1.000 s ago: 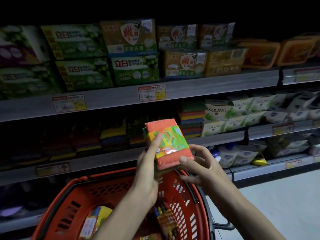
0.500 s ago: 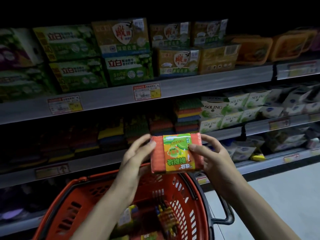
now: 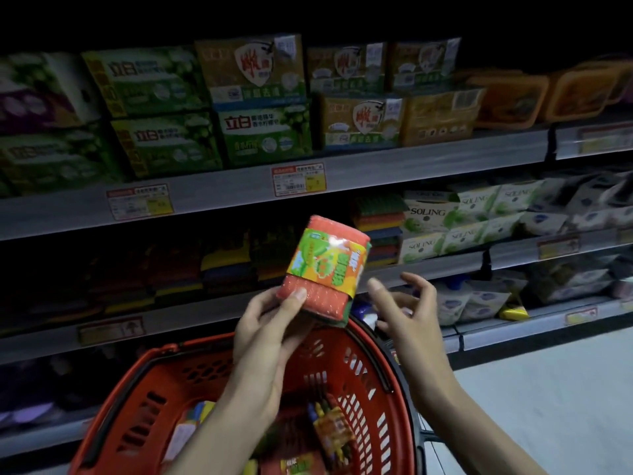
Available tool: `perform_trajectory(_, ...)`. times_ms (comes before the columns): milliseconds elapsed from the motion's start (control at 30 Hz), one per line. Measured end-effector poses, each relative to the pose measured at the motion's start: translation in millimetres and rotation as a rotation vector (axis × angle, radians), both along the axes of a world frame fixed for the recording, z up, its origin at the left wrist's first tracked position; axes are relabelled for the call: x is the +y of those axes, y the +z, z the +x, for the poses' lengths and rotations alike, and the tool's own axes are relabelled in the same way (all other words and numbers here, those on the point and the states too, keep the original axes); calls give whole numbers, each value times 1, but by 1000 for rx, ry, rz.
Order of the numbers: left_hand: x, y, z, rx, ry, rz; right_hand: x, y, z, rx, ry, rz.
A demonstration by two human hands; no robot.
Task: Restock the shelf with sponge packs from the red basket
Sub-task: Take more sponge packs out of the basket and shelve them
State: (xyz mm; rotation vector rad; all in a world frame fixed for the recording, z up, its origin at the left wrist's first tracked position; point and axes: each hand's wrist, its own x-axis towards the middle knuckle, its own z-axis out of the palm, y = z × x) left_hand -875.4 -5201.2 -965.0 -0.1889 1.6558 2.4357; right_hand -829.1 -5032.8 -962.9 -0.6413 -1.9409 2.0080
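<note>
An orange sponge pack (image 3: 325, 269) with a green and yellow label stands tilted above the red basket (image 3: 154, 382). My left hand (image 3: 270, 323) grips its lower end, thumb on the front face. My right hand (image 3: 407, 310) hovers just right of the pack, fingers spread and loosely bent, not touching it. More sponge packs (image 3: 334, 430) lie in the bottom of the basket. Dark stacks of coloured sponges (image 3: 226, 269) fill the middle shelf behind the pack.
Green and yellow soap boxes (image 3: 263, 135) line the top shelf, orange containers (image 3: 510, 101) at its right. White SOLING packs (image 3: 448, 224) sit right of a sponge stack (image 3: 380, 228). Pouches (image 3: 479, 303) fill the lower shelf. Grey floor (image 3: 548, 399) lies to the right.
My right hand has let go of the pack and pulled back to the right. My left hand alone now holds it, turned upright and tilted, slightly higher than before.
</note>
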Motion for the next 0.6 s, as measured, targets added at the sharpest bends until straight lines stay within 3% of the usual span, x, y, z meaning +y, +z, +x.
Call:
perform_trajectory(133,14,6,-2,34,149,106,-16,1,6,93,93,98)
perform_trajectory(267,31,7,-5,72,237,119,-24,-2,4,144,156,72)
perform_trajectory(600,53,2,-3,332,208,-157,-18,-5,-7,187,161,-18)
